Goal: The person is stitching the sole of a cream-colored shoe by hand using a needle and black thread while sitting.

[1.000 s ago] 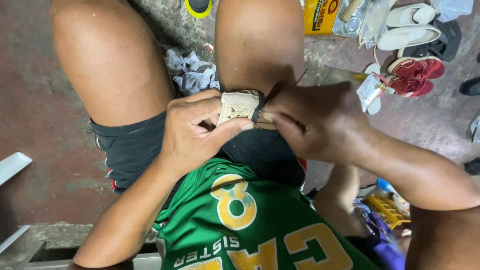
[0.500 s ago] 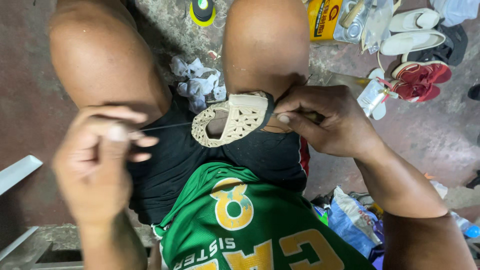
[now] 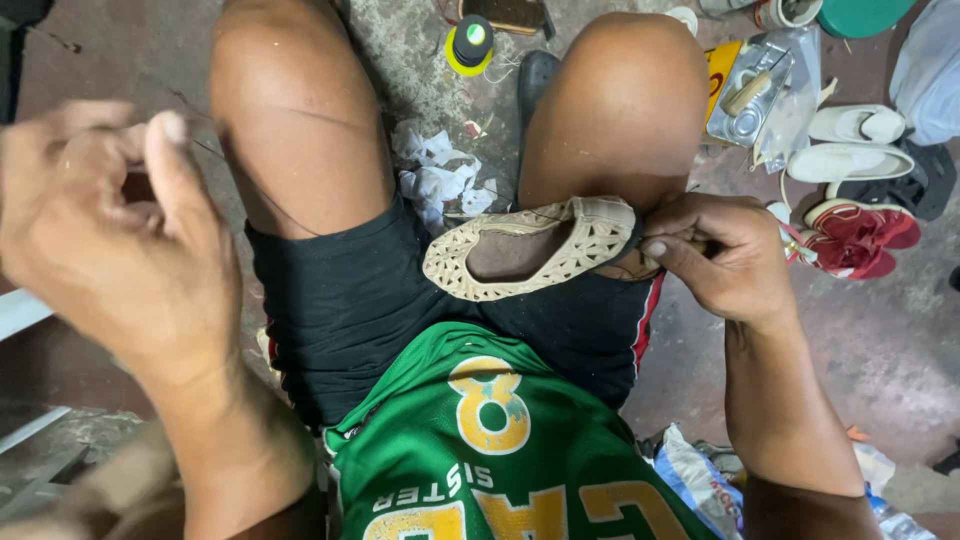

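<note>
Nearest the camera, left hand (image 3: 115, 235) raised and blurred at the left edge, fingers (image 3: 175, 165) pinched shut on a thin dark thread (image 3: 265, 195) drawn taut. Thread running down and right across the left thigh toward the lap; far end too fine to trace.

Below, green jersey (image 3: 480, 470) with yellow lettering, black shorts (image 3: 350, 300) above it.

Right hand (image 3: 725, 255) resting on the right thigh, fingers (image 3: 675, 250) closed on the heel end of a beige woven flat shoe (image 3: 535, 250). Shoe lying across the lap, opening up, toe pointing left, heel touching the right hand, just below the right knee.

Between the knees on the concrete floor (image 3: 880, 340), crumpled white paper scraps (image 3: 435, 180). Farther up, a black and yellow spool-like object (image 3: 470, 45) with a green top, and a dark slipper (image 3: 535, 80) beside the right knee.

To the right, beyond the right hand, red sandals (image 3: 860, 240) just beside it, then white shoes (image 3: 850, 145) stacked near a dark sandal (image 3: 925, 180). Above those, a yellow packet (image 3: 720, 70) and a clear plastic bag (image 3: 765, 95) holding metal-looking pieces. Top right corner, a green round lid (image 3: 860, 15), partly cut off.
</note>
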